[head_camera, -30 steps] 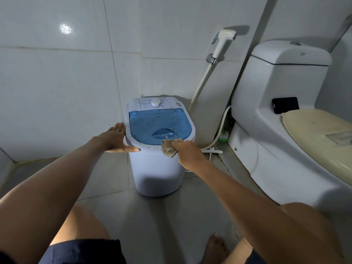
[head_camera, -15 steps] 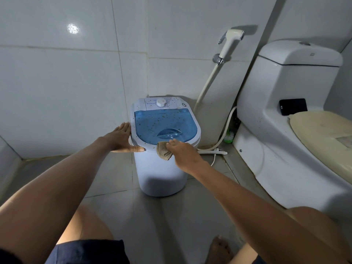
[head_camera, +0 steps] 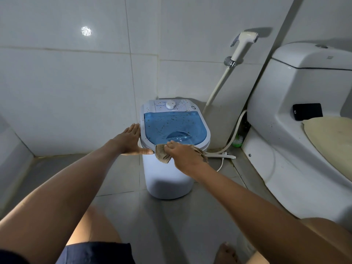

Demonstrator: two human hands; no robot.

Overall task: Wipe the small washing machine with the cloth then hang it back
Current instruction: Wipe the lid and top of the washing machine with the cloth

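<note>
Small washing machine (head_camera: 171,168) upright at frame centre, blue lid (head_camera: 174,128) running front-to-back. Right hand (head_camera: 183,154) clamps cloth (head_camera: 162,154) on front rim (speckled lid); left hand (head_camera: 129,140), fingers flat together, braces left edge. Toilet (head_camera: 285,130) near on right; bare floor lower left.

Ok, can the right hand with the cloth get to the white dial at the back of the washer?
Probably yes. The right hand holds the cloth at the washing machine's front rim, and only the flat blue lid lies between it and the dial.
</note>
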